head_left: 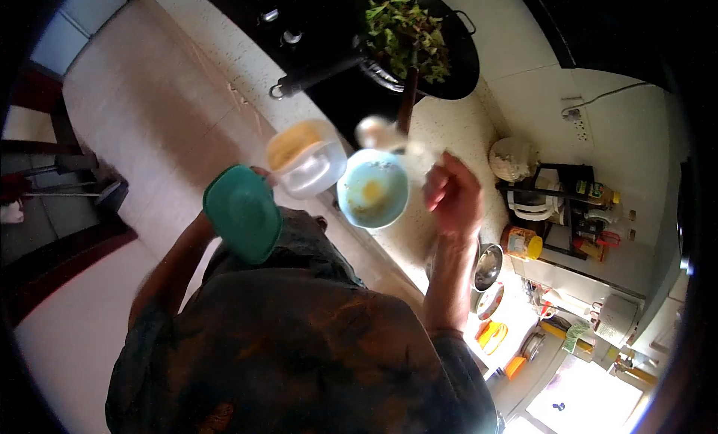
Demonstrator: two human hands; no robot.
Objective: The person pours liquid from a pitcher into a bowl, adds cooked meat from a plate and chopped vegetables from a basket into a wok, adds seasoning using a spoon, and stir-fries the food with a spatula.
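My left hand [263, 176], mostly hidden behind a green lid [243, 213], holds a clear plastic container [314, 172] with tan contents. The lid hangs beside the container. My right hand [455, 194] is closed on the handle of a small spoon [381, 134], blurred by motion, with something pale in its bowl. The spoon's bowl is above the upper edge of a light blue bowl [374, 188], which has a little yellowish stuff inside and stands on the counter between my hands.
A black wok [464, 60] with leafy greens [404, 34] stands on the stove at the top, its handle [318, 76] pointing left. A dark utensil handle [408, 101] sticks out of it. Jars, a rack and metal bowls [488, 266] line the counter at right.
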